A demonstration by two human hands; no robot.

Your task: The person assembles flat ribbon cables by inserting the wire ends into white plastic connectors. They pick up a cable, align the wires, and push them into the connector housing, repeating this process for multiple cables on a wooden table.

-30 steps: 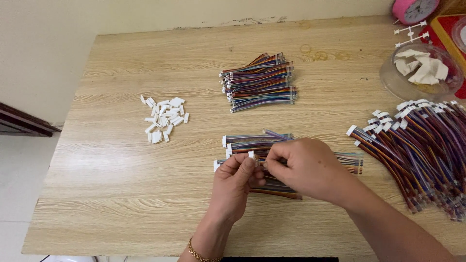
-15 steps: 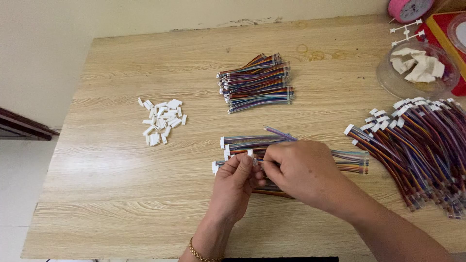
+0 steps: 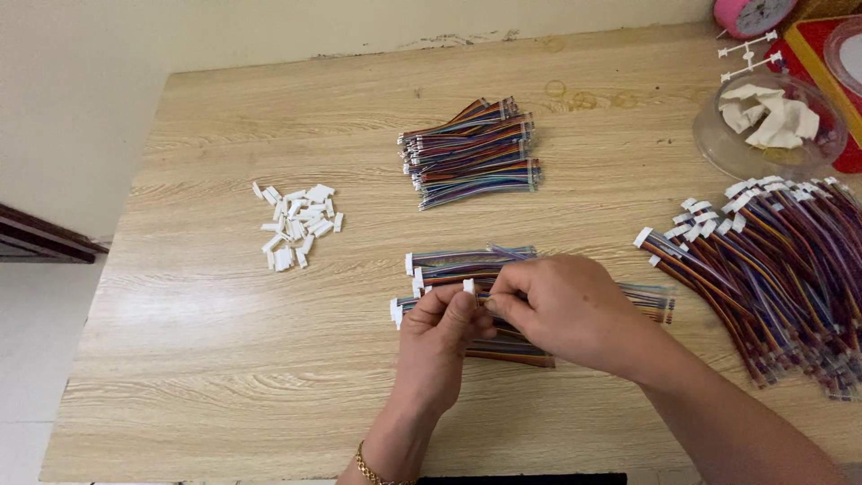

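1. The left hand (image 3: 440, 337) pinches a small white connector (image 3: 468, 286) between thumb and fingertips, just above the near middle of the table (image 3: 197, 359).
2. The right hand (image 3: 566, 310) is closed in a pinch on thin wires (image 3: 503, 254) right beside the connector; both hands meet there, touching.
3. Under the hands lies a small cable pile (image 3: 449, 267), its white ends pointing left.
4. A loose heap of white connectors (image 3: 296, 224) sits well to the left, apart from the hands.
5. A neat cable stack (image 3: 471, 153) lies farther back, mid-table.
6. A large cable bundle (image 3: 772, 269) spreads along the right edge.
7. A clear bowl (image 3: 718, 148) with white pieces stands at the far right, near a pink round object (image 3: 750, 13) in the corner.
8. A gold bracelet (image 3: 370, 469) circles the left wrist.
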